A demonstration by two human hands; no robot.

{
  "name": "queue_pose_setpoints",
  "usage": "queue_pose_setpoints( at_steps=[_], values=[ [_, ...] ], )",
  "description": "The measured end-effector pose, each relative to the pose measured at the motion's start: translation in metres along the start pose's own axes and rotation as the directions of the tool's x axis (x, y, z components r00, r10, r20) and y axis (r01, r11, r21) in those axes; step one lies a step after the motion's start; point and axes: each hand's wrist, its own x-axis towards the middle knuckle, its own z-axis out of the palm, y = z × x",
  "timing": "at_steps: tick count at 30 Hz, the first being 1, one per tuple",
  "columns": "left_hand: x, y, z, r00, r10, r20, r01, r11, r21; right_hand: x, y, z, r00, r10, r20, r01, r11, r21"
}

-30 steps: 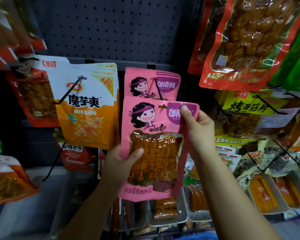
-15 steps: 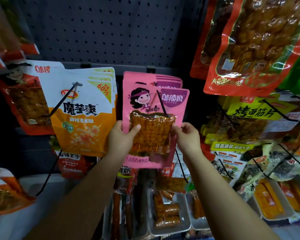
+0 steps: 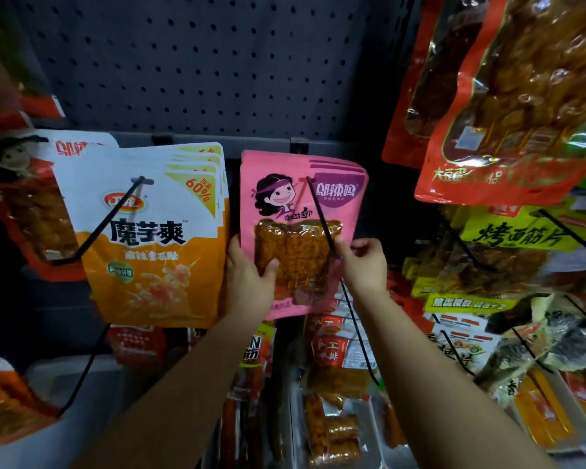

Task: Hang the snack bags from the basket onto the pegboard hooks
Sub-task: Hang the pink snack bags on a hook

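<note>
A pink snack bag (image 3: 285,204) with a cartoon girl and a clear window of brown skewers hangs on a black hook (image 3: 318,214), at the front of a stack of like pink bags against the grey pegboard (image 3: 217,62). My left hand (image 3: 247,282) grips the bag's lower left edge, thumb on the window. My right hand (image 3: 362,265) pinches its right edge beside the hook's tip. No basket is in view.
White-and-orange bags (image 3: 149,231) hang on the hook to the left, touching my left hand. Red bags (image 3: 504,113) hang close at the upper right, yellow-green ones (image 3: 508,231) below them. Trays of packed snacks (image 3: 335,434) lie under my arms. Bare hooks stick out towards me.
The pink bag went onto the hook and slid back to the stack. My right hand dropped from its top corner to the right edge.
</note>
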Motion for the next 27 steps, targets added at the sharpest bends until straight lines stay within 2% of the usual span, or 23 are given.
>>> queue_pose_setpoints(
  at_steps=[2,6,10,16,21,25,27],
  values=[
    [0.003,-0.005,-0.001,1.000,-0.011,0.027,0.012,0.999,-0.030,-0.009,0.012,0.000,0.999,-0.020,0.047,0.019,1.000,0.014],
    [0.002,-0.012,-0.001,0.997,-0.042,0.064,0.038,0.997,0.069,-0.027,0.034,0.001,0.966,-0.069,0.249,0.040,0.992,0.119],
    [0.006,-0.010,0.004,0.999,-0.019,0.036,0.015,0.994,0.104,-0.022,0.037,0.005,0.972,-0.035,0.231,0.038,0.999,-0.008],
    [0.004,-0.010,0.006,1.000,-0.008,0.016,0.006,0.992,0.125,-0.016,0.042,0.006,0.985,-0.042,0.170,0.061,0.992,-0.108],
    [-0.010,-0.025,0.006,0.993,-0.047,0.106,0.039,0.996,0.081,-0.027,0.052,0.003,0.975,-0.036,0.219,0.075,0.982,-0.174],
    [-0.020,-0.033,0.002,0.983,-0.119,0.143,0.112,0.992,0.056,-0.032,0.052,0.000,0.955,0.024,0.297,0.030,0.984,-0.176],
    [-0.029,-0.037,-0.004,0.981,-0.102,0.163,0.099,0.995,0.027,-0.036,0.049,-0.005,0.945,0.048,0.323,0.001,0.989,-0.151]
  ],
)
